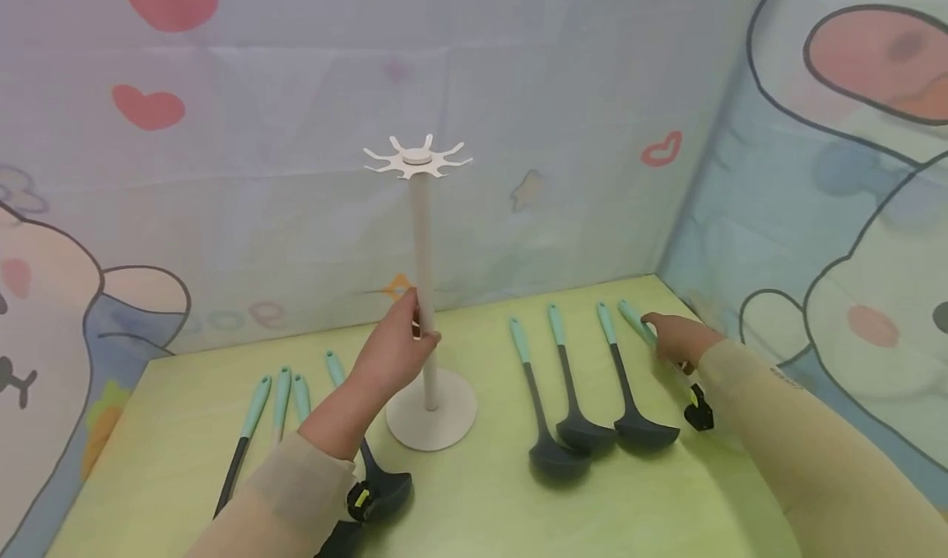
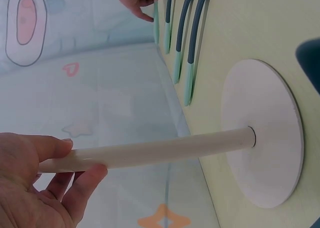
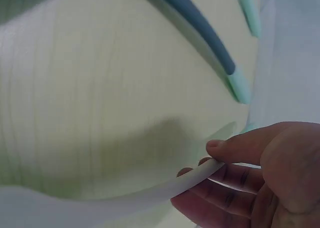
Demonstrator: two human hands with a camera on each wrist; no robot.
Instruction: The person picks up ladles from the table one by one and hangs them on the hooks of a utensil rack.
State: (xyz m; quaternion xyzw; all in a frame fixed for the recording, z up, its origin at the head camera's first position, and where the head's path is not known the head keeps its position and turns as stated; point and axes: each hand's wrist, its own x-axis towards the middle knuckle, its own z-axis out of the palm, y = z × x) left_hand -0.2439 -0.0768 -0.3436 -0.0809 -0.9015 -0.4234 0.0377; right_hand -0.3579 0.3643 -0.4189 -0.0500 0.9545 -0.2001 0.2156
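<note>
Left hand (image 1: 395, 351): thumb and fingers hold the upright stand (image 1: 421, 241) partway up its post.
3 dark-headed utensils (image 1: 588, 437): on the counter (image 1: 629, 517), right of the stand.
White-shafted utensil (image 3: 155, 194): beyond those, long axis running back-left to front-right; whether lifted, unclear.
Right hand (image 1: 680, 340): nearer it, pinching its shaft, forearm angled from lower right.

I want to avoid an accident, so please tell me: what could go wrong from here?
The left hand grips the tall, slim stand; a sideways push might tip it. The right hand pinches a white-shafted utensil beside a dark ladle; lifting carelessly could knock that ladle.
</note>
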